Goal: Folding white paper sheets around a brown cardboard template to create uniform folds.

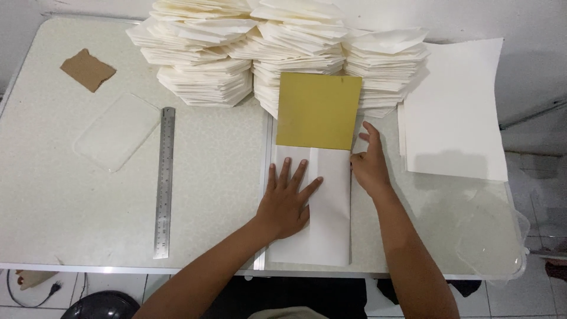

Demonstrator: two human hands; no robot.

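A folded white paper sheet [328,207] lies lengthwise on the table near the front edge. Over its far end rests a yellow rectangular card [319,110]. My left hand [287,198] lies flat on the left half of the white sheet, fingers spread. My right hand [369,162] sits at the sheet's right edge, its fingertips touching the fold just below the yellow card's corner. Neither hand grips anything.
Tall stacks of folded white paper [266,53] line the table's back. A pile of flat white sheets [455,118] lies at the right. A steel ruler [165,180], a clear plastic plate [118,131] and a brown card scrap [87,70] lie at left. A clear container [490,236] sits at the front right.
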